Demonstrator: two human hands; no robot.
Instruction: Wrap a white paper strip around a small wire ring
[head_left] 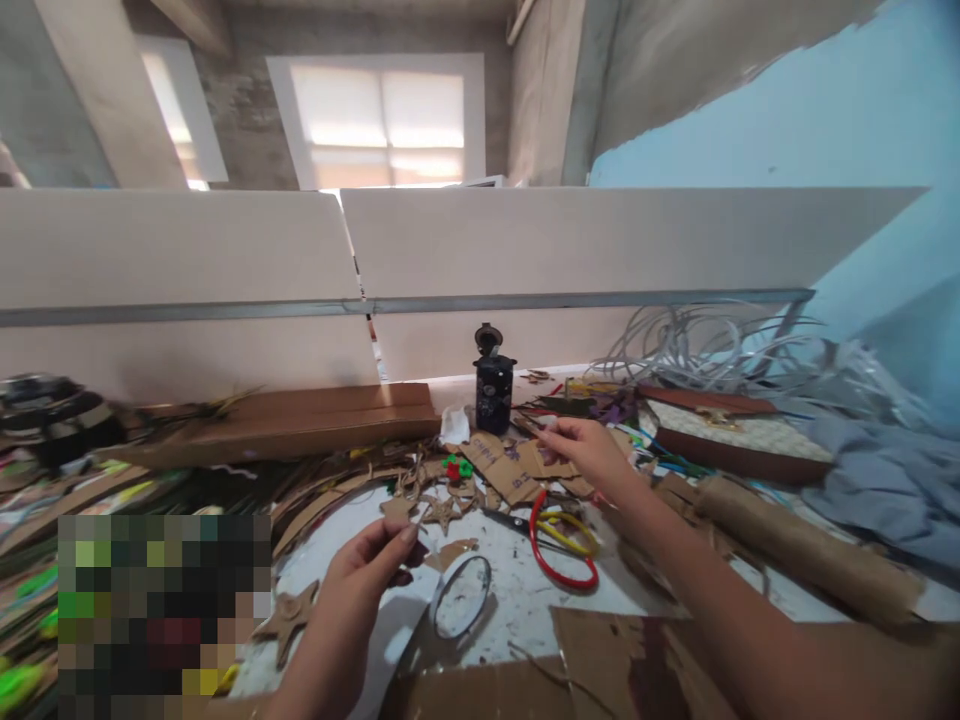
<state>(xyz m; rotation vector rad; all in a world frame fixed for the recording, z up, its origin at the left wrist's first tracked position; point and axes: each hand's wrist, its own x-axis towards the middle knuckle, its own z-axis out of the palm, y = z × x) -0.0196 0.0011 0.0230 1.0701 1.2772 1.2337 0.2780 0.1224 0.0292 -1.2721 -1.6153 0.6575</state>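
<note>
My left hand (367,570) is closed in a pinch above the white tabletop, and what lies between its fingertips is too small to name. Just right of it stands a ring (489,590) that looks like a roll of clear tape. My right hand (581,450) pinches what appears to be a thin brown strip (528,426), over some cut cardboard (506,470). Between the hands lie scissors (541,560) with red and yellow handles. Cardboard stars (442,512) lie beyond my left hand, and another star (287,622) is left of my wrist.
A dark bottle (493,395) with its lid up stands at the back. To the right are a brown paper roll (810,545), a patterned bag (739,440) and coiled clear tubing (697,345). A long cardboard tray (300,425) and a white partition (600,240) bound the far side.
</note>
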